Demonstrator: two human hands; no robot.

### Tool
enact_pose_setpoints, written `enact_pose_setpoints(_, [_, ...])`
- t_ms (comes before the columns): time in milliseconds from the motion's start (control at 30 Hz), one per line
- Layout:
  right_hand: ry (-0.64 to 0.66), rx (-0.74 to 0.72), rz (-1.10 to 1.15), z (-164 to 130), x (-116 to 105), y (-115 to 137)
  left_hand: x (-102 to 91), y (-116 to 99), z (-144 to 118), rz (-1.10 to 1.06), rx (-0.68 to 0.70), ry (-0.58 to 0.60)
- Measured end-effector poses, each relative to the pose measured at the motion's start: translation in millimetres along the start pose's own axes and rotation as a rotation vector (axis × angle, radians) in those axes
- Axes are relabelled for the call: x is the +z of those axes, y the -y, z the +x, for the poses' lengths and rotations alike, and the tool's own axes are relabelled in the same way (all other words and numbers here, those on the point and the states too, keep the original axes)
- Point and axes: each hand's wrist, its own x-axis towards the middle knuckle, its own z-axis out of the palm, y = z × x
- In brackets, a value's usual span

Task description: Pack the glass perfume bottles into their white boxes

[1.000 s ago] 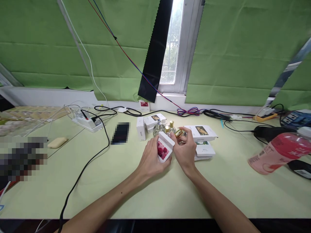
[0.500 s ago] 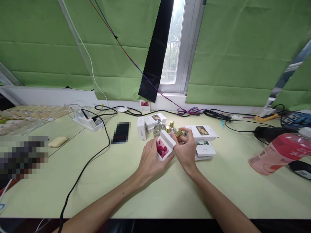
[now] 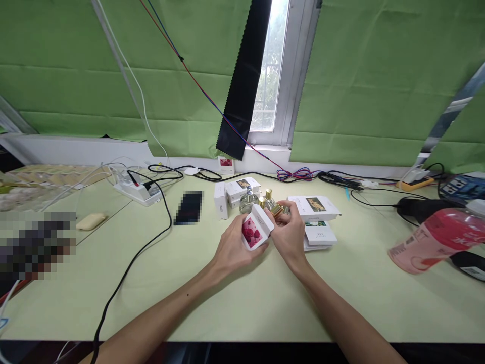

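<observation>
My left hand (image 3: 237,241) is closed around a small white box (image 3: 252,233) printed with red roses, held tilted above the table. My right hand (image 3: 290,235) is closed on a perfume bottle (image 3: 278,210) with a gold cap; its glass is mostly hidden by the fingers. The right thumb lies against the raised end flap of the box. Just behind the hands stand several clear glass perfume bottles (image 3: 248,202) with gold or silvery tops. White boxes (image 3: 221,200) stand to their left. On the right, more white boxes (image 3: 320,233) lie stacked, the top one with a yellow-flower picture.
A pink-labelled drink bottle (image 3: 435,237) leans at the right. A black cable (image 3: 131,263) crosses the left of the table (image 3: 242,313) from a power strip (image 3: 138,189). One small box (image 3: 226,166) sits by the window wall, beside further cables (image 3: 299,173).
The rose box has shifted slightly left and down with my left hand. The gold-capped bottle in my right hand has moved a little lower and left.
</observation>
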Motion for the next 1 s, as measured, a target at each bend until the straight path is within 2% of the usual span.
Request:
enact_pose_setpoints(500, [0.043,0.016,0.021,1.8,-0.8,2.9,-2.9,1.2,1.5,-0.031,-0.022,0.027])
enact_pose_setpoints(1000, [0.053,0.023,-0.067,4.0,-2.6,1.2,-4.1,0.1,1.6,-0.017,-0.046,0.035])
